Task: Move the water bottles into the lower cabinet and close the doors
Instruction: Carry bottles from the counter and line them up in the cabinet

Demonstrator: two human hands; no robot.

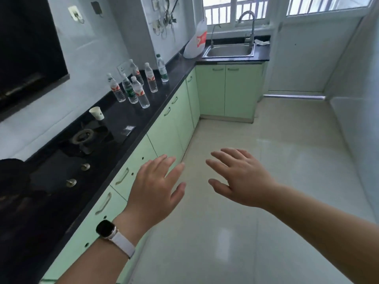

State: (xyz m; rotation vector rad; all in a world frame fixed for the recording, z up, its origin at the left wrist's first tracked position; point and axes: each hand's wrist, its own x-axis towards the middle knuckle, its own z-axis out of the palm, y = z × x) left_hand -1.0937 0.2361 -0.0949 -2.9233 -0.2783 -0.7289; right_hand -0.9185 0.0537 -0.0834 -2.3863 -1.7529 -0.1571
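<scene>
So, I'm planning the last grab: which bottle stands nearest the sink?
The green-labelled bottle at the group's far end, closest to the sink; the other green-labelled one stands among red-labelled bottles.

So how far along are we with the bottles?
Nothing done yet: all six water bottles stand on the black counter. In hand, nothing: left hand and right hand are open and empty. Left: open the lower cabinet doors, all shut, load the bottles, close up.
</scene>
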